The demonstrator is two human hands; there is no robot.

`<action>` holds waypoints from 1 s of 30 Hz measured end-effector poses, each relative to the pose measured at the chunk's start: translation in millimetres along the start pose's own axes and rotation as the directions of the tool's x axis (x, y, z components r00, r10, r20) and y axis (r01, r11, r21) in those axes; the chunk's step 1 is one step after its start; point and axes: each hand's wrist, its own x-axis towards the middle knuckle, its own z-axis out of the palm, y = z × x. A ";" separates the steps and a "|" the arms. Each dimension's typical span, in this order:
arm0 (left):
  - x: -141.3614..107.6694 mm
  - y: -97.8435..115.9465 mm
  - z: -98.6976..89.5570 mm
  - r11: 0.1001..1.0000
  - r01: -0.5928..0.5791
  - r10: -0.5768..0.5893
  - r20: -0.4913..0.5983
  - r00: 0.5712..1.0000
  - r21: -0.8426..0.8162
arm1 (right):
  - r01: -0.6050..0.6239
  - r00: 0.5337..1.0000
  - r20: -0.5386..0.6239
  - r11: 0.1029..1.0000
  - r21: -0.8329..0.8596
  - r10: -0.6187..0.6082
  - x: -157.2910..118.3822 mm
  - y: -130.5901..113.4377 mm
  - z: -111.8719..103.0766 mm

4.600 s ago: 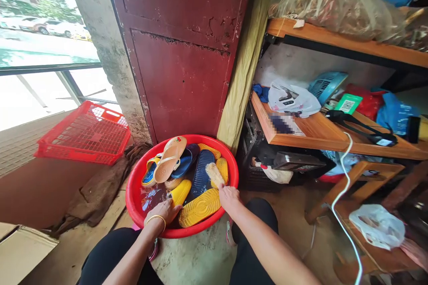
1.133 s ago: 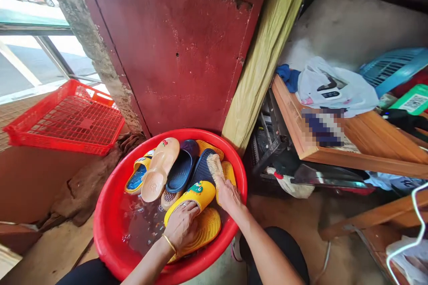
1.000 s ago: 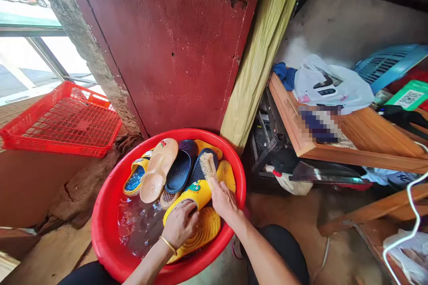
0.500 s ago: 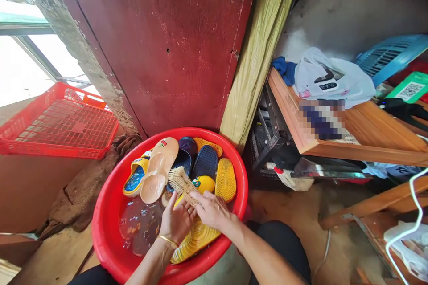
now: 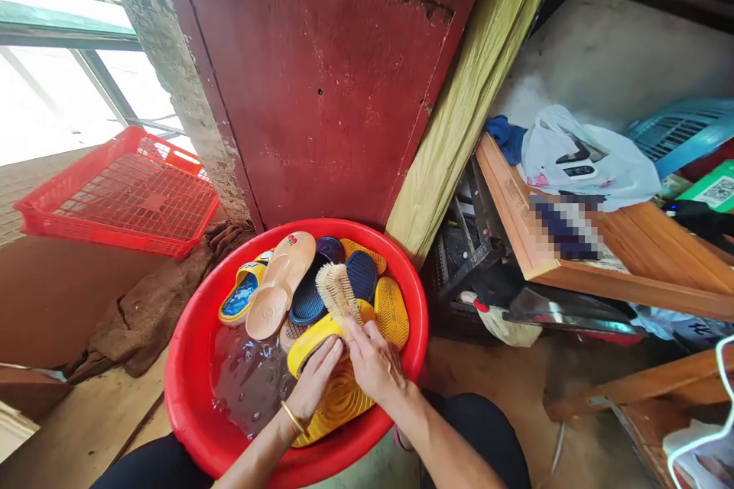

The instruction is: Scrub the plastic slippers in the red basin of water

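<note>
My right hand (image 5: 378,367) is closed round a scrub brush (image 5: 336,289) with pale bristles, which points up and away from me. My left hand (image 5: 314,380) grips the near edge of a yellow slipper (image 5: 313,338), its thumb and fingers at the dark opening. The brush is close above that slipper; whether the bristles touch it I cannot tell. Below both hands lies another yellow slipper (image 5: 344,397) with a ridged sole. Beyond them are a beige slipper (image 5: 291,260), a dark blue slipper (image 5: 362,275) and a yellow-and-blue clog (image 5: 241,292).
The red basin (image 5: 189,367) holds murky water (image 5: 249,378) and several slippers. A red plastic crate (image 5: 120,191) stands at the left by a brown cloth (image 5: 138,313). A red door (image 5: 332,92) rises behind. At the right is a wooden tray (image 5: 631,267) with a plastic bag (image 5: 590,160).
My left hand has turned from palm up to gripping the yellow slipper. The brush in my right hand has swung to the right and more upright. The view has shifted slightly.
</note>
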 end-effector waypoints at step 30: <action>18.1 30.8 -25.6 0.946 -0.244 0.263 -0.067 0.962 0.213 | 0.063 0.968 -0.251 0.955 0.289 0.013 4.4 24.1 -0.8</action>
